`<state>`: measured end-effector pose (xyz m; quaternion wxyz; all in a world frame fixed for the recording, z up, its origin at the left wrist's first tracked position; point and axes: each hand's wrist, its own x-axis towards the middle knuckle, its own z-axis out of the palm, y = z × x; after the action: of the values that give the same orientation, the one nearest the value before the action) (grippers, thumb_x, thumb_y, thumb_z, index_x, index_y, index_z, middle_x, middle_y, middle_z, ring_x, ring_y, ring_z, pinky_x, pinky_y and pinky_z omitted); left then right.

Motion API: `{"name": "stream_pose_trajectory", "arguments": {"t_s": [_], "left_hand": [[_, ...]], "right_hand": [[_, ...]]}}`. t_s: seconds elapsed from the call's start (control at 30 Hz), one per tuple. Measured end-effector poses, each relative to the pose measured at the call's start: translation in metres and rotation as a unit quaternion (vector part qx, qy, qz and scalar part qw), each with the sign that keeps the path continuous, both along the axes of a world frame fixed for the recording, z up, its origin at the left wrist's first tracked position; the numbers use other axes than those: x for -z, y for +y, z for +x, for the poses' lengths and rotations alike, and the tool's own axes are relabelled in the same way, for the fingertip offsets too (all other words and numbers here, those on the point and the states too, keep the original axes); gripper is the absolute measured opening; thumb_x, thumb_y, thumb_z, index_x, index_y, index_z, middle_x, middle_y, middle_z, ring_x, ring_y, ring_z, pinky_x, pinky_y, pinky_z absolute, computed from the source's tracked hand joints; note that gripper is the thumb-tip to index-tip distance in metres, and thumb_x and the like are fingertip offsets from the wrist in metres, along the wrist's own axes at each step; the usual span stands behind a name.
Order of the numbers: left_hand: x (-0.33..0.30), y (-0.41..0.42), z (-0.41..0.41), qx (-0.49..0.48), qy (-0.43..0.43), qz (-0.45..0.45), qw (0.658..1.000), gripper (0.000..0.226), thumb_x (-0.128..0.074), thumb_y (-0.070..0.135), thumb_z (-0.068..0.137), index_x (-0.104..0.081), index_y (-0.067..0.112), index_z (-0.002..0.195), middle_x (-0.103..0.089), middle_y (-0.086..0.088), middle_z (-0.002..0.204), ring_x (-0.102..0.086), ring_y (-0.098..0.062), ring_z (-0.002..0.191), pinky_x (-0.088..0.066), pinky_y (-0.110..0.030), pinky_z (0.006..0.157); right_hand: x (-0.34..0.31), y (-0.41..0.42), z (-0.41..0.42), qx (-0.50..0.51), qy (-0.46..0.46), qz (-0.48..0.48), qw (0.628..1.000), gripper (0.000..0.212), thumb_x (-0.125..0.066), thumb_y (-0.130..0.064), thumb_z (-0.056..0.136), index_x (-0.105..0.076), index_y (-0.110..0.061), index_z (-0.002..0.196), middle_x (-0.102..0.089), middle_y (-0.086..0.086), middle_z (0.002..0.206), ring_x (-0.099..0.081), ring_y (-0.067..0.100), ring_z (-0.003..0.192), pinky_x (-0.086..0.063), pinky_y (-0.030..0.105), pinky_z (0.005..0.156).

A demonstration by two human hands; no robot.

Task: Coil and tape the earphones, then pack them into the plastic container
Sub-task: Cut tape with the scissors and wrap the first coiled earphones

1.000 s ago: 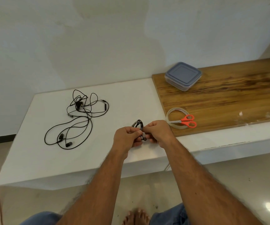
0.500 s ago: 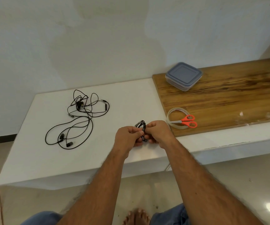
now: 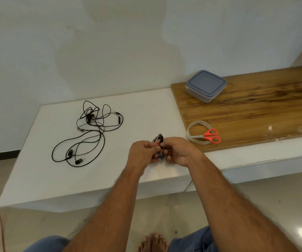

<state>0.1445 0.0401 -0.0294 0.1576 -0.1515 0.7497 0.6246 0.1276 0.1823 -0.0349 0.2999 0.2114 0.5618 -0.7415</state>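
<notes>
Both forearms extend forward from the lower edge of the view and converge toward the centre. The left hand (image 3: 143, 151) is curled, back of the hand up, thumb and fingertips pinched on the coil (image 3: 159, 140). The right hand (image 3: 180, 151) faces it, knuckles up, fingers folded inward around the same coil. The two grips meet, fingertips touching. Both wrists are roughly straight. Both forearms are bare. One bare foot (image 3: 153, 242) shows below, between the arms.
</notes>
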Motion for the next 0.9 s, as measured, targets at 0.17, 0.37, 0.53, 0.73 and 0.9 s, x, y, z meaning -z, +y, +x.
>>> {"name": "stream_pose_trajectory", "arguments": {"t_s": [0.17, 0.37, 0.53, 0.73, 0.9], "left_hand": [[-0.003, -0.001, -0.001, 0.0, 0.01, -0.022, 1.0, 0.002, -0.071, 0.005, 0.085, -0.072, 0.006, 0.086, -0.066, -0.007, 0.069, -0.06, -0.012, 0.057, -0.061, -0.035, 0.071], [-0.006, 0.001, -0.001, 0.017, 0.035, -0.055, 0.998, 0.012, -0.073, 0.008, 0.082, -0.071, 0.016, 0.073, -0.068, -0.005, 0.066, -0.063, -0.015, 0.061, -0.061, -0.037, 0.072], [-0.007, 0.003, 0.001, 0.001, 0.024, -0.046, 0.999, 0.007, -0.075, 0.008, 0.081, -0.069, 0.009, 0.077, -0.067, -0.006, 0.064, -0.063, -0.014, 0.058, -0.062, -0.039, 0.072], [-0.008, 0.001, 0.0, -0.03, 0.01, -0.025, 0.999, 0.017, -0.076, 0.008, 0.081, -0.063, 0.006, 0.091, -0.067, -0.007, 0.066, -0.064, -0.011, 0.054, -0.062, -0.034, 0.065], [-0.009, 0.0, 0.0, -0.028, 0.017, -0.025, 0.999, 0.012, -0.072, 0.006, 0.083, -0.073, 0.008, 0.095, -0.066, -0.003, 0.061, -0.062, -0.008, 0.051, -0.061, -0.03, 0.066]], "right_hand": [[0.002, -0.004, -0.001, 0.023, -0.026, -0.032, 0.999, 0.022, -0.046, -0.005, 0.09, -0.066, -0.012, 0.084, -0.055, -0.001, 0.058, -0.045, 0.007, 0.043, -0.033, 0.018, 0.038], [-0.001, -0.006, 0.0, 0.039, 0.001, -0.03, 0.999, 0.012, -0.062, -0.012, 0.091, -0.065, -0.009, 0.079, -0.055, -0.001, 0.06, -0.04, 0.006, 0.045, -0.03, 0.017, 0.037], [0.003, -0.01, 0.002, 0.057, 0.007, -0.033, 0.998, 0.016, -0.06, -0.008, 0.092, -0.065, -0.007, 0.077, -0.051, -0.002, 0.053, -0.039, 0.005, 0.042, -0.033, 0.017, 0.036], [0.004, -0.012, 0.002, 0.05, 0.03, -0.029, 0.998, 0.015, -0.06, -0.012, 0.093, -0.066, -0.008, 0.079, -0.053, 0.001, 0.064, -0.04, 0.005, 0.046, -0.035, 0.018, 0.039], [0.002, -0.011, 0.003, 0.067, 0.03, -0.024, 0.997, 0.015, -0.064, -0.014, 0.092, -0.068, -0.008, 0.079, -0.058, -0.002, 0.06, -0.043, 0.005, 0.047, -0.038, 0.017, 0.039]]}}
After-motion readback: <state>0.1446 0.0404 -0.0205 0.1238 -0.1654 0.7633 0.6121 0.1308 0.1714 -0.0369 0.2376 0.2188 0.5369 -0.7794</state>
